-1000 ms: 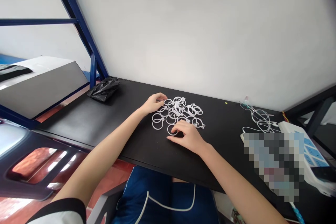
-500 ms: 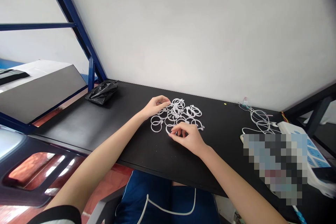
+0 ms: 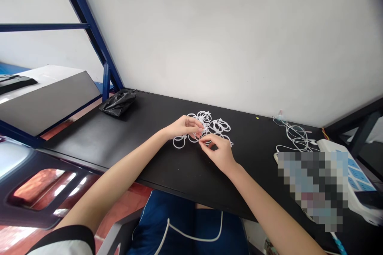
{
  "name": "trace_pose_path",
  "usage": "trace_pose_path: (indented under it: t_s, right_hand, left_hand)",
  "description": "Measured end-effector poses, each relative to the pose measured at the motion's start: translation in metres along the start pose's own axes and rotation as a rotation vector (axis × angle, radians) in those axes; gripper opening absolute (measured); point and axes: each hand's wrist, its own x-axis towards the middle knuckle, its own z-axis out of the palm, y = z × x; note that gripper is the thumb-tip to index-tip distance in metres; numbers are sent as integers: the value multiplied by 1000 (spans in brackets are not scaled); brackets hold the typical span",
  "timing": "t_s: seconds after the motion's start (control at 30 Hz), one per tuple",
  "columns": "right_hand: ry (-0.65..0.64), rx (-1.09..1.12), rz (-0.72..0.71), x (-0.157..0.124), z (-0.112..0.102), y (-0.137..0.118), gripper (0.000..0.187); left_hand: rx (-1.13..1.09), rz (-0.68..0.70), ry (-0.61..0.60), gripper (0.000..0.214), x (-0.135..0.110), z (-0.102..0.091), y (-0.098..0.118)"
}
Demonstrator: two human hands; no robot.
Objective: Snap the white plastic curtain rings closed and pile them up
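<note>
Several white curtain rings (image 3: 220, 126), each with a small eyelet, lie in a loose pile on the black table (image 3: 176, 175). My left hand (image 3: 186, 126) reaches over the pile's left side, thumb and fingers closed at a ring near its middle. Just right of it, my right hand (image 3: 218, 149) pinches a white ring between thumb and forefinger, in front of the pile. The fingertips of both hands are close together, and they partly hide the rings between them. One loose ring (image 3: 179, 142) lies under my left wrist.
A crumpled black plastic bag (image 3: 118, 103) lies at the table's far left. White cables (image 3: 295, 135), a blurred-out object (image 3: 314, 187) and a white power strip (image 3: 356, 171) are at the right. A wall (image 3: 209, 40) rises behind the table.
My left hand has moved right and slightly toward me, over the rings. My right hand has lifted a ring's edge up toward the left fingertips. The view has shifted slightly.
</note>
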Motion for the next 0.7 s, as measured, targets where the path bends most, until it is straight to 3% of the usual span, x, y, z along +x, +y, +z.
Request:
trace_pose_path:
  t_s: [0.5, 0.7]
  right_hand:
    - [258, -82, 108, 1, -6, 1, 13]
    - [220, -59, 117, 2, -4, 2, 15]
  left_hand:
    - [-157, -44, 3, 26, 2, -4, -3]
    - [-196, -28, -1, 27, 2, -5, -5]
